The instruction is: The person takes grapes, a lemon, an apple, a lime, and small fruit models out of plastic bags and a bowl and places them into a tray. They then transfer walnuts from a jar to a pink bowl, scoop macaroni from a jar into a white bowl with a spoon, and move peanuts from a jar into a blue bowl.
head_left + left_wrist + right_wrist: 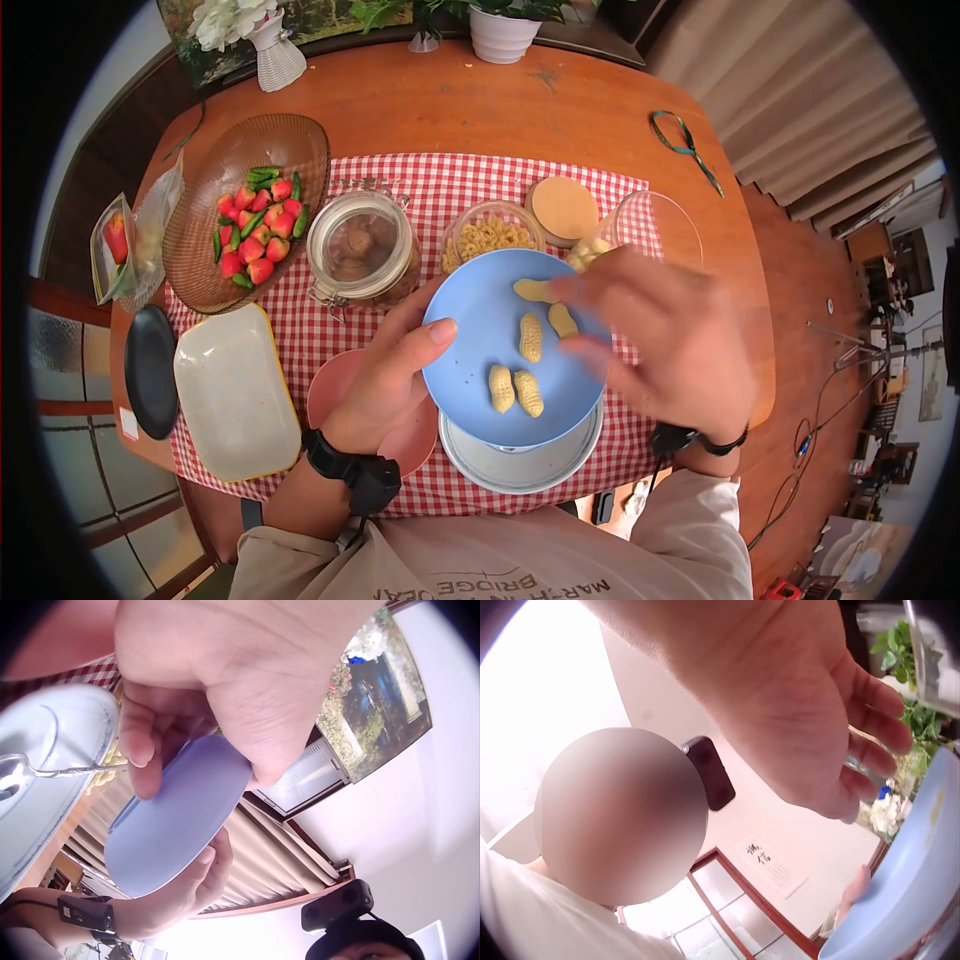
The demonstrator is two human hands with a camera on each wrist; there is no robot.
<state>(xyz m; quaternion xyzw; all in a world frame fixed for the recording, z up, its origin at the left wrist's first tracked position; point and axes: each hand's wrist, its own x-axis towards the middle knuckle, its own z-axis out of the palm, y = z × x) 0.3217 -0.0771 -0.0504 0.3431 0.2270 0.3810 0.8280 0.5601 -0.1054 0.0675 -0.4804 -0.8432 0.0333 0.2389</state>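
Observation:
My left hand [385, 375] grips a blue plate [465, 330] by its left side, thumb over the rim. In the left wrist view its fingers [146, 772] reach along the underside of the blue plate [176, 825]. Several peanuts [530, 338] lie on the plate, two side by side near its front. Over the plate's right side is my right hand [665, 335], blurred, with thumb and forefinger apart. Its fingertips overlap the uppermost peanut [533, 291]. In the right wrist view the fingers [877, 724] are loosely bent, with nothing visible in them.
Beneath the blue plate sits a white plate [520, 475], with a spoon [56, 772] on it. Around stand a pink plate [325, 385], lidded glass jar [365, 245], pasta bowl [495, 237], wooden lid [563, 208], glass container [660, 215], white dish [240, 390] and brown bowl [190, 225] of strawberries and green peppers.

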